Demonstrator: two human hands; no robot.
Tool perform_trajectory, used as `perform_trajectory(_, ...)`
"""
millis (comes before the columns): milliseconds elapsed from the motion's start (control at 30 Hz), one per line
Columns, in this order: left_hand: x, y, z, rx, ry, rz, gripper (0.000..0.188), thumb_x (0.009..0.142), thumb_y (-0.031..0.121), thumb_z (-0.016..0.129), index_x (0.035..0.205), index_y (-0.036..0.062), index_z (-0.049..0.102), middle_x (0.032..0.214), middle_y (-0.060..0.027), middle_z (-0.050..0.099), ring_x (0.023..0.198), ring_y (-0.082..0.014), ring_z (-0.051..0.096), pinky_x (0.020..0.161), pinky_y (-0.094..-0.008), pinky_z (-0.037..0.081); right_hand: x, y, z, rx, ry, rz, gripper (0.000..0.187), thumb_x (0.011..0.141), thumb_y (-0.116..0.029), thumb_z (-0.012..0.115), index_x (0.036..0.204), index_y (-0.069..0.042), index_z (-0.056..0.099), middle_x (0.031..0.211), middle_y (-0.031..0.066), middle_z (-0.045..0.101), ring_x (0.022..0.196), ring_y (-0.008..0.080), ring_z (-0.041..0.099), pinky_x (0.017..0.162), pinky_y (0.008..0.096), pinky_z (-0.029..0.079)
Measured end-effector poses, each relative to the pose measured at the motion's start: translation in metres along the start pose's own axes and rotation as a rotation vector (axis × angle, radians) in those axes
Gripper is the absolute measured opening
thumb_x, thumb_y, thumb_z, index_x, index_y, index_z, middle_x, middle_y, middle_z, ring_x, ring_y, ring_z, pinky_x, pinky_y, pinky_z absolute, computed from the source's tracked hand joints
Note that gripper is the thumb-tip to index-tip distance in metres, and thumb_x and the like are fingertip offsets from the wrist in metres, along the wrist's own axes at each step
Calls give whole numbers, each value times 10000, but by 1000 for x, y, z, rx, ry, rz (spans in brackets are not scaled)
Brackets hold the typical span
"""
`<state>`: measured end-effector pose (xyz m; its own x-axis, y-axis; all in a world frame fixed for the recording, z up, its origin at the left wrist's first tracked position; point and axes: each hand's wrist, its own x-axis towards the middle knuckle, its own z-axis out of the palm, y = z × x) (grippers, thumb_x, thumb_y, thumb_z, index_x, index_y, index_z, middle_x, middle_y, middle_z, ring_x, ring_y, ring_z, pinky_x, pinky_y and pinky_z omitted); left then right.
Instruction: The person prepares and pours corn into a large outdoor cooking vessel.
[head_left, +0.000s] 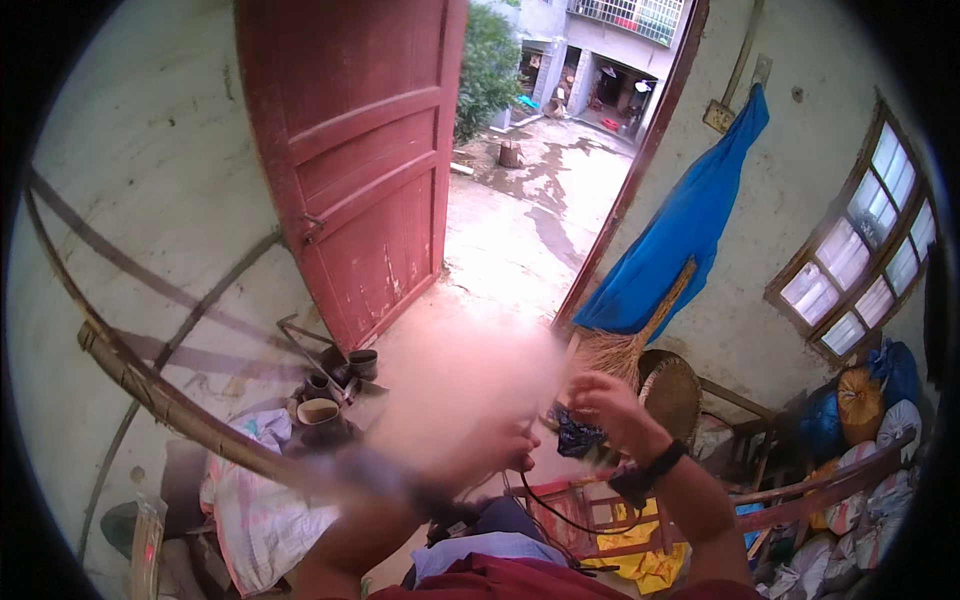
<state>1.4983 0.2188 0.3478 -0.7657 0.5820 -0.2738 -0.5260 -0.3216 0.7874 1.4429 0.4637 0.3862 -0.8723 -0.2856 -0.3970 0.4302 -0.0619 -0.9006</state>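
My left hand is closed low in the middle, with its fingers curled. A pale blurred patch hides part of it, and what it grips does not show clearly. A thin black cable starts just below that hand and loops toward my right wrist. My right hand is raised to the right, apart from the left, fingers bent and spread with nothing visible in them. Behind it is a straw broom. A long curved wooden pole runs from the left wall toward my left forearm, its near end smeared.
A red door stands open onto a paved yard. Boots and a white woven sack are at left. Blue cloth hangs at right, above a round basket. A red wooden frame and several filled bags lie lower right.
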Motion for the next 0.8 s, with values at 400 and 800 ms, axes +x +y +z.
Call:
perform_trajectory(400, 164, 123, -23, 100, -50, -44, 560, 870, -21, 563, 1395, 27, 375, 1026, -75, 541, 785, -172, 641, 731, -301, 555, 195, -13, -85, -296, 22, -40, 501, 763, -163, 760, 1199, -29, 550, 952, 75, 583, 785, 162, 562, 758, 279, 494)
perform_trajectory(800, 306, 188, -78, 270, -88, -61, 561, 846, -34, 552, 1377, 7, 375, 1024, -97, 556, 781, -176, 643, 728, -284, 545, 337, -73, -174, -390, -73, -174, 171, 879, -190, 667, 914, -23, 656, 789, -16, 613, 762, 87, 548, 680, 248, 458)
